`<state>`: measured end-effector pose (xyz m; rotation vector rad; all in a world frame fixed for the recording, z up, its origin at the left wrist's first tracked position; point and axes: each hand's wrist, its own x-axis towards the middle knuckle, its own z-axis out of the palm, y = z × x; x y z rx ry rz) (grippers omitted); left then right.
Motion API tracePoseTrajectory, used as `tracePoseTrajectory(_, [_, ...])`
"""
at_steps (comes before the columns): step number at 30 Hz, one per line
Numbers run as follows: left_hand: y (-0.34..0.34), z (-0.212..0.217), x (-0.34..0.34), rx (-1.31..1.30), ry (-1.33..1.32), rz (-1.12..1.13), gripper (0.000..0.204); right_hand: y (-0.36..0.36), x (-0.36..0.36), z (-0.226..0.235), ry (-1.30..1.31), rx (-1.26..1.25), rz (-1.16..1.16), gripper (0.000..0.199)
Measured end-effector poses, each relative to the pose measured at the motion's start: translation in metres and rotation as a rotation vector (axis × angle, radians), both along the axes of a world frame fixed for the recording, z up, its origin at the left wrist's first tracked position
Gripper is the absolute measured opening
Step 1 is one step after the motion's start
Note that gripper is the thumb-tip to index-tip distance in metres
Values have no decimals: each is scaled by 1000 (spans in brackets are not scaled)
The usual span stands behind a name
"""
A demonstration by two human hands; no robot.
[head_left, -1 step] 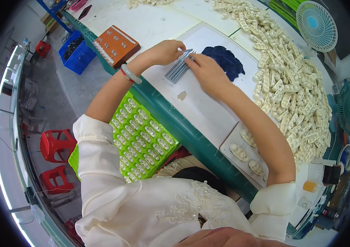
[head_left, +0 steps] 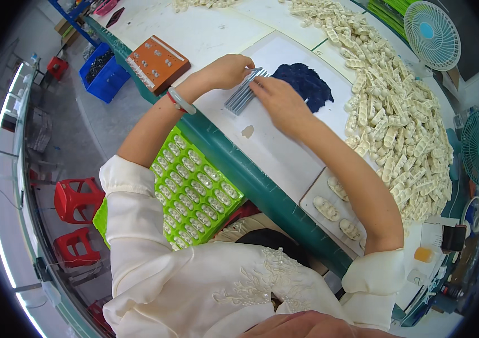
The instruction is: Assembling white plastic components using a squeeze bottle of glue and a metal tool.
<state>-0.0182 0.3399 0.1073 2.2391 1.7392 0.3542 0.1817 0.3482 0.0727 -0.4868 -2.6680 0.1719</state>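
A small bundle of thin silver-grey strips (head_left: 239,100) lies slanted on the white board, between my two hands. My left hand (head_left: 229,71) is closed at the far end of the bundle, its fingertips pinching the end of a strip. From the right, my right hand (head_left: 285,106) reaches over with bent fingers closed against the bundle's upper part. Its fingers partly cover the strips, so how many they grip is hidden. Just beyond my right hand a dark blue, putty-like mass (head_left: 307,84) is spread on the board. A small beige flake (head_left: 247,132) sits near the strips.
An orange block (head_left: 158,63) with small pieces on it stands at the left. Below the table edge is a green tray (head_left: 225,217) of pale moulded pieces. A large heap of cream pieces (head_left: 394,118) fills the right side. Near my right forearm lies a plate (head_left: 310,198) with similar pieces.
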Motion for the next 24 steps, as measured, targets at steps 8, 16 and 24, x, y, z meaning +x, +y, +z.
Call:
tracePoseTrajectory(8, [44, -11, 31, 257, 305, -146, 21, -14, -2, -14, 128, 182, -20, 38])
tracePoseTrajectory(16, [14, 45, 64, 308, -226, -16, 24, 4, 46, 42, 165, 238, 68, 13])
tracePoseTrajectory(24, [-31, -3, 82, 63, -363, -30, 26, -4, 70, 14, -313, 465, 215, 5])
